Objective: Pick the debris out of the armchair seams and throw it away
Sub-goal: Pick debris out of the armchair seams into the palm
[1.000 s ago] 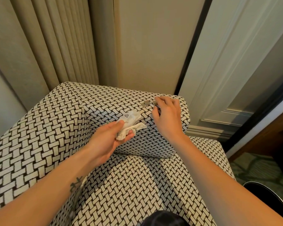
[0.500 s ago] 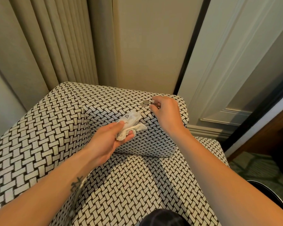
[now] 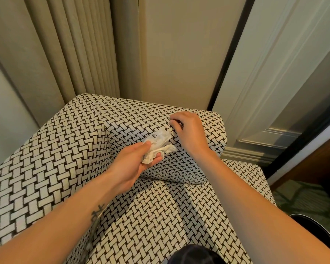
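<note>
The left hand (image 3: 135, 161) holds a crumpled white wrapper (image 3: 156, 143) with a small triangle mark. The right hand (image 3: 189, 130) pinches at the armchair (image 3: 65, 149); I cannot tell what it holds.

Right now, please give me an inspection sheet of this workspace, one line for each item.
Surface: armchair with black-and-white woven fabric, seat and armrest in view.
Job's things: crumpled white wrapper; dark bin rim at lower right.
Clutter: nothing seen.
Hands: left hand holds the wrapper; right hand pinches at the armrest top, what it grips is hidden.
Cables: nothing seen.
Surroundings: beige curtain, wall, white panelled door.
</note>
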The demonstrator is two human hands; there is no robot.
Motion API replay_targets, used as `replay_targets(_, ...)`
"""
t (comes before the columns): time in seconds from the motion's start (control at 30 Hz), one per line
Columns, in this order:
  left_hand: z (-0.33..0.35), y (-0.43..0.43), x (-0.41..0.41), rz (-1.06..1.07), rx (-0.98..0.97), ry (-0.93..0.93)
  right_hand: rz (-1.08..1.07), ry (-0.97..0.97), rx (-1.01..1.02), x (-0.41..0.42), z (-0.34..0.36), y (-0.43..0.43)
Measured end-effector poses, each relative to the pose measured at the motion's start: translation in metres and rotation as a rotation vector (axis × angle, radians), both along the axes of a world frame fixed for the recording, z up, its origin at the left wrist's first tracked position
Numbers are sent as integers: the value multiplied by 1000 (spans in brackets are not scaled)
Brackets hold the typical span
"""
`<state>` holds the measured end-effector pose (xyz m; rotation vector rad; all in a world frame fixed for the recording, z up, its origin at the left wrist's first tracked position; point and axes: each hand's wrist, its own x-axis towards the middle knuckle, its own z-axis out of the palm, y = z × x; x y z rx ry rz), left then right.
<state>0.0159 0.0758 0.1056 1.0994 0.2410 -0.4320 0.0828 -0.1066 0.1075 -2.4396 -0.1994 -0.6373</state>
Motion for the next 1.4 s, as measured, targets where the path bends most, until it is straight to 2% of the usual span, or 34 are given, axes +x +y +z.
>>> replay_targets(0.37, -5, 0, 1, -13, 19, -15, 5, 6, 90, -1, 5, 3)
replay_targets(0.93, -7, 0, 2, 3, 18, 24, -7, -8, 72, -8, -2, 4)
replay_targets(1.17, -18, -1, 0, -15, 7, 81, -10, -23, 70, -44, -29, 5)
replay_targets(1.3, -22, -2, 2, -9, 44, 88, 18, -126, 25, -63, -43, 9)
replay_targets(1.4, -24, -2, 1, -43, 141, 66, 106, -96, -39, -70, -53, 14)
